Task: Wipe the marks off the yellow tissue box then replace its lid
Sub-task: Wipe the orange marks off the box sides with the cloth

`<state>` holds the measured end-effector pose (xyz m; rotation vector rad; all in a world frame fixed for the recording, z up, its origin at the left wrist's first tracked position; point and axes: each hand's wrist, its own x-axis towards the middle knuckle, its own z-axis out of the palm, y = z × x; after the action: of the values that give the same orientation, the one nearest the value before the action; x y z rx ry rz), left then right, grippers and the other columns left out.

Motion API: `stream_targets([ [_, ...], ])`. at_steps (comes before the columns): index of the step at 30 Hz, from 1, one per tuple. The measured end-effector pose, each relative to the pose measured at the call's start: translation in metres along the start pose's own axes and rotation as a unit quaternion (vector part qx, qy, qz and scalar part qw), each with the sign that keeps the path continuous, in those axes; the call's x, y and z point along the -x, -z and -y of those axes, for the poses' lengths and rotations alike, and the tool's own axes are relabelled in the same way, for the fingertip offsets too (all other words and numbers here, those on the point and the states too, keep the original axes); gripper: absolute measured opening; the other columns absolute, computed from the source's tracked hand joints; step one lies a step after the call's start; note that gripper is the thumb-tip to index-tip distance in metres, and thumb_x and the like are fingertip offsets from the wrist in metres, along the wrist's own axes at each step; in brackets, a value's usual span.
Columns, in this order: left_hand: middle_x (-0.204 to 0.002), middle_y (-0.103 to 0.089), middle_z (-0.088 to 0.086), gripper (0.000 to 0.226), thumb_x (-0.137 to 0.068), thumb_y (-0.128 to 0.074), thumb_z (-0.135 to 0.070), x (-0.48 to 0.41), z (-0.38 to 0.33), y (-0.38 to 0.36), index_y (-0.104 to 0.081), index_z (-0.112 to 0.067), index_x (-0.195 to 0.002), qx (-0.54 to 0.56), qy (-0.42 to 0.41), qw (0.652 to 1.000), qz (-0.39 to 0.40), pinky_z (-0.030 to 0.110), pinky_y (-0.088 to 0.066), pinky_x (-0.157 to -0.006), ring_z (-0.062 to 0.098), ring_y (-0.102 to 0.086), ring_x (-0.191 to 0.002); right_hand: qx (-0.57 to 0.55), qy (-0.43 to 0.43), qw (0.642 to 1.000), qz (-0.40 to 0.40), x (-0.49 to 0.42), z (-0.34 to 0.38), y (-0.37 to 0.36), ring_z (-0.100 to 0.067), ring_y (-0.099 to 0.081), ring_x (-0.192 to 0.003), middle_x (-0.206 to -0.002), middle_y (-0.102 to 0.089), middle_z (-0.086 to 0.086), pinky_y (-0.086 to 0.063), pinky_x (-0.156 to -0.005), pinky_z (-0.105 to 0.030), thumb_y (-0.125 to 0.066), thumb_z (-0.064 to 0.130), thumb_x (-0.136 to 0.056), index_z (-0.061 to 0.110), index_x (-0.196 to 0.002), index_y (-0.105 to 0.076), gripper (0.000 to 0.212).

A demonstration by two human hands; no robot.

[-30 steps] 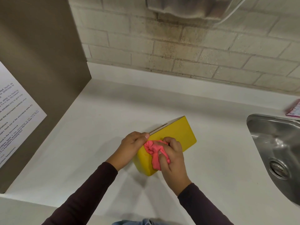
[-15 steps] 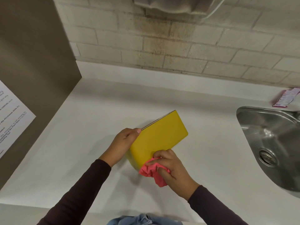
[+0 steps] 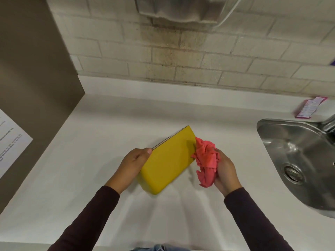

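With right-hand fingers (image 3: 219, 157) clenching a crumpled pink cloth (image 3: 206, 160), swept along the yellow rectangular tissue box (image 3: 168, 162) towards the white counter's (image 3: 90, 160) back edge; lid likely next.

Bright, even overhead light. Faint fanned shadows on the counter (image 3: 94, 160) in front of the yellow tissue box (image 3: 168, 163). Sheen in the sink (image 3: 297, 153) to its right. Pink cloth (image 3: 206, 160) at its right end motion-blurred; wall tiles (image 3: 181, 57) behind it bowed.

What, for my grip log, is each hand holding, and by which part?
Left hand grips the yellow tissue box by its left edge; right hand clutches the pink cloth by its bunched middle.
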<state>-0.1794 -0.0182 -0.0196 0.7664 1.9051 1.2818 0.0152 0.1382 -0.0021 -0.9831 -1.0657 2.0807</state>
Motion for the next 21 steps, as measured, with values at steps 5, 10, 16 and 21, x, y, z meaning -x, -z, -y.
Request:
stream_targets([
  [5, -0.113, -0.062, -0.002, 0.042, -0.087, -0.048, -0.053, 0.001, 0.004, 0.0, -0.064, -0.024, -0.113, 0.014, 0.011, 1.0, -0.006, 0.041, -0.041, -0.102, 0.016, -0.056, -0.109, 0.139, 0.05, 0.981, -0.127, -0.012, -0.009, -0.001, -0.029, -0.062, -0.075, -0.1, -0.062, -0.024, -0.052, -0.068, -0.039, -0.04, 0.012, -0.097, 0.001, -0.104, -0.052, 0.018],
  [10, -0.109, -0.063, 0.0, 0.032, -0.093, -0.046, -0.043, 0.0, 0.002, -0.001, -0.064, -0.021, -0.107, 0.026, 0.016, 0.999, -0.025, 0.035, -0.043, -0.094, 0.015, -0.058, -0.104, 0.222, 0.056, 0.969, -0.095, 0.003, -0.023, -0.021, -0.031, -0.059, -0.072, -0.086, -0.06, -0.026, -0.05, -0.066, -0.044, -0.047, 0.011, -0.096, 0.01, -0.083, -0.046, 0.013],
  [16, -0.101, -0.064, 0.003, 0.024, -0.095, -0.045, -0.038, -0.003, 0.002, 0.0, -0.064, -0.027, -0.087, 0.04, 0.016, 0.998, -0.034, 0.027, -0.043, -0.078, 0.012, -0.059, -0.093, 0.248, 0.061, 0.967, -0.006, 0.034, -0.051, -0.045, -0.005, -0.053, -0.055, -0.064, -0.053, 0.0, -0.043, -0.051, -0.015, -0.051, 0.0, -0.09, 0.008, -0.071, -0.048, 0.021],
  [21, -0.105, -0.065, 0.003, 0.024, -0.094, -0.045, -0.04, -0.007, 0.004, 0.004, -0.065, -0.028, -0.09, 0.041, 0.02, 0.999, -0.016, 0.03, -0.041, -0.086, 0.016, -0.059, -0.099, 0.289, -0.035, 0.952, 0.091, 0.047, -0.055, -0.042, -0.012, -0.053, -0.055, -0.063, -0.056, -0.003, -0.044, -0.051, -0.022, -0.059, 0.003, -0.085, 0.013, -0.069, -0.054, 0.02],
])
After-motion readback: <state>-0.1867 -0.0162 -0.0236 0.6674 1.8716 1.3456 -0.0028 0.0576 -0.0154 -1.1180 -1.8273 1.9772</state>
